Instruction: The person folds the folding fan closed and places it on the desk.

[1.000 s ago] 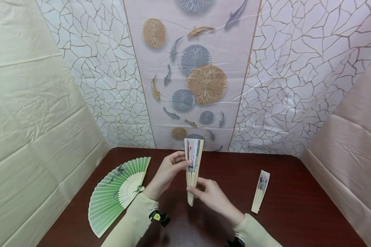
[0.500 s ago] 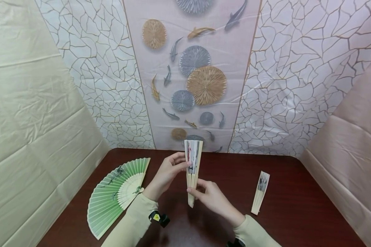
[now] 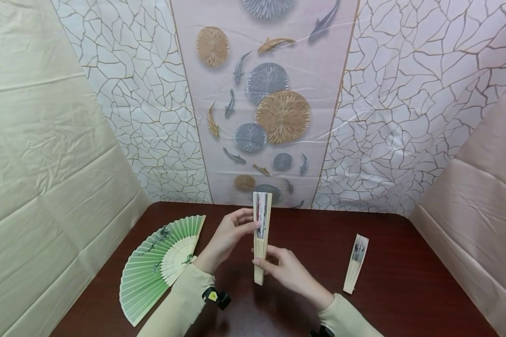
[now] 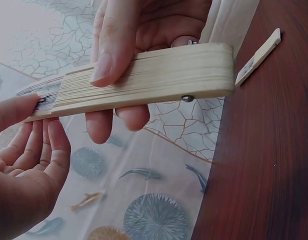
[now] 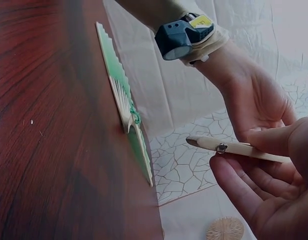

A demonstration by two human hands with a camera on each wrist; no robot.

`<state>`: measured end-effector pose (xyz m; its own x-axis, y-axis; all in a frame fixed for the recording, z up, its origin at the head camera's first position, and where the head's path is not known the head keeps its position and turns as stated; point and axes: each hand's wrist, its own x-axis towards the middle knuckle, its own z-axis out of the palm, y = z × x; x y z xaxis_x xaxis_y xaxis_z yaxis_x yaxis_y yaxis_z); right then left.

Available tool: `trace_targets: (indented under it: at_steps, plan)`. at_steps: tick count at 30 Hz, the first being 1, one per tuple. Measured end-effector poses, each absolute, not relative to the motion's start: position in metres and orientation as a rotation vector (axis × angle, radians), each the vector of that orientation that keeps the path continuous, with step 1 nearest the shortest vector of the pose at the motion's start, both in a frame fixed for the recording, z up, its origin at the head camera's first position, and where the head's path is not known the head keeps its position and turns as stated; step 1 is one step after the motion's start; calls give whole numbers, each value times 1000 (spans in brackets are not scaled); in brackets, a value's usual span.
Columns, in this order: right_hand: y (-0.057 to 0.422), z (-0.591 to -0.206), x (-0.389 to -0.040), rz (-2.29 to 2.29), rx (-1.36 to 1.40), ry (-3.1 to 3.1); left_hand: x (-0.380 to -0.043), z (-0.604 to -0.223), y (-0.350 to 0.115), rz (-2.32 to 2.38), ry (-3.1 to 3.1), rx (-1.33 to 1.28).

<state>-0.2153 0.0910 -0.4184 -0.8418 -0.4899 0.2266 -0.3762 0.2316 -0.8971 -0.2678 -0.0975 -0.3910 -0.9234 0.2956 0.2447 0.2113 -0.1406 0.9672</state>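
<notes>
Both hands hold a nearly folded fan [image 3: 260,243] upright above the table, its pale ribs below and a white printed leaf above. My left hand [image 3: 232,236] pinches the leaf part, thumb across the front. Lower down, my right hand [image 3: 286,269] pinches the ribs close to the pivot end. The left wrist view shows the fan's stacked ribs [image 4: 159,75] and a metal rivet [image 4: 187,98], with the right thumb on one side and fingers on the other. In the right wrist view the fan [image 5: 239,149] appears edge-on between thumb and fingers.
An open green fan [image 3: 152,267] lies on the dark red table [image 3: 388,304] at the left, partly beside the left wrist. At the right lies another folded fan [image 3: 355,264] with a grey print. A patterned cloth [image 3: 282,117] hangs behind the table.
The held fan has narrowed, its ribs drawn closer together and its right edge moved left. My right hand has shifted slightly left and down; my left hand has barely moved.
</notes>
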Motion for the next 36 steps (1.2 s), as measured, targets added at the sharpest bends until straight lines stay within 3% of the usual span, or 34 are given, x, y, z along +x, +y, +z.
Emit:
trace_targets:
  at_steps: [17,28,36]
  plan:
    - [95,-424,-221,-1694,-837,2461,-279,-378,-99,2292,2014,590]
    - [99,-416,-228,-1968,-673,2310,-303,-353,-97,2301,2038,585]
    - [102,-420,-245,-2070,-506,2216,-324,-358,-90,2282,2015,548]
